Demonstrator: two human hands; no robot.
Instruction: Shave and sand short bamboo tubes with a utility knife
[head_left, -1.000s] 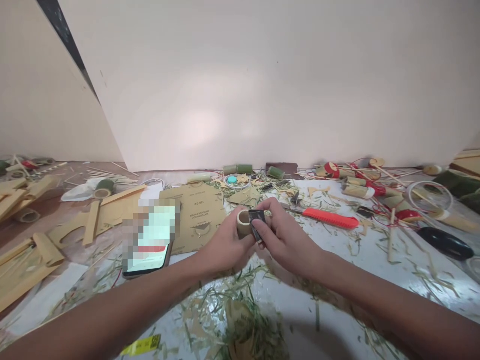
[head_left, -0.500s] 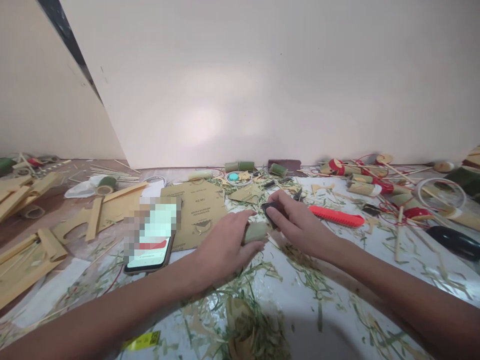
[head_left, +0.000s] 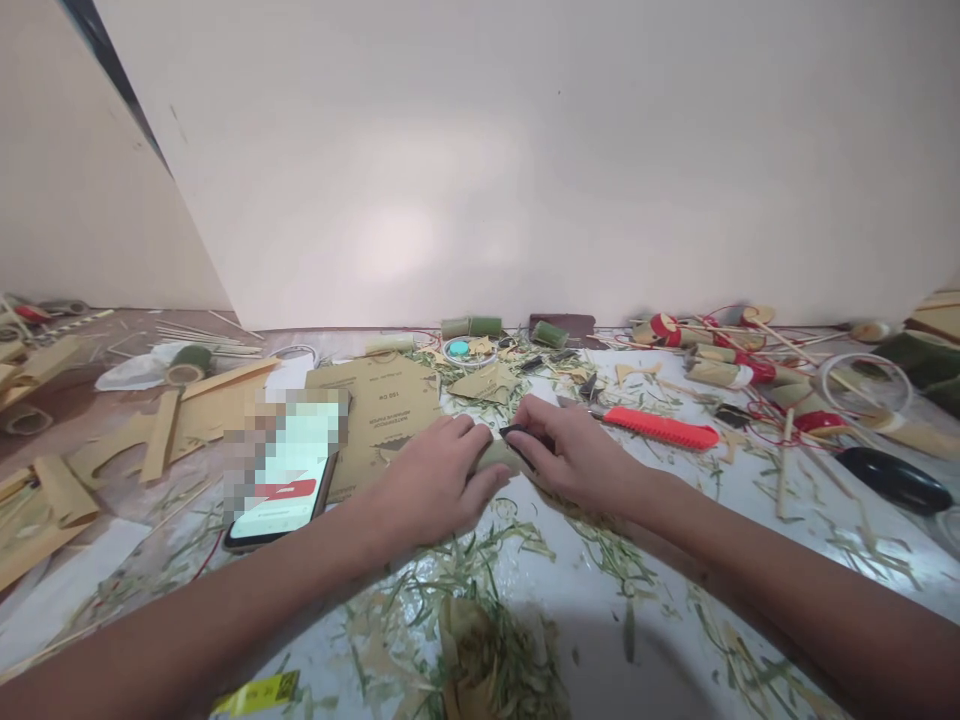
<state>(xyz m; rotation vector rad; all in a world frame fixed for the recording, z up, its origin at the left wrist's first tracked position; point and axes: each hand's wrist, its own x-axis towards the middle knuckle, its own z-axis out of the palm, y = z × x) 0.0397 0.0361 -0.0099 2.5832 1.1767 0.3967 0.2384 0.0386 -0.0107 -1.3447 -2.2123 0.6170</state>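
**Short bamboo tube [head_left: 492, 456] in the left grip [head_left: 448, 470], dark piece [head_left: 525, 448] in the right grip [head_left: 570, 450]**

The tube is likely light, stiff and fairly smooth, so it could roll in a loose hold; squeezed too hard, it might split. Its rounded middle seems the best place to hold. The left grip is clamped around it, thumb on the near side, fingers over the far side. The right grip is pinched together on the dark piece, thin and probably bendable, at the tube's right end; whether piece and tube touch is hard to tell. A red-handled knife [head_left: 660, 428] lies right of the right grip.
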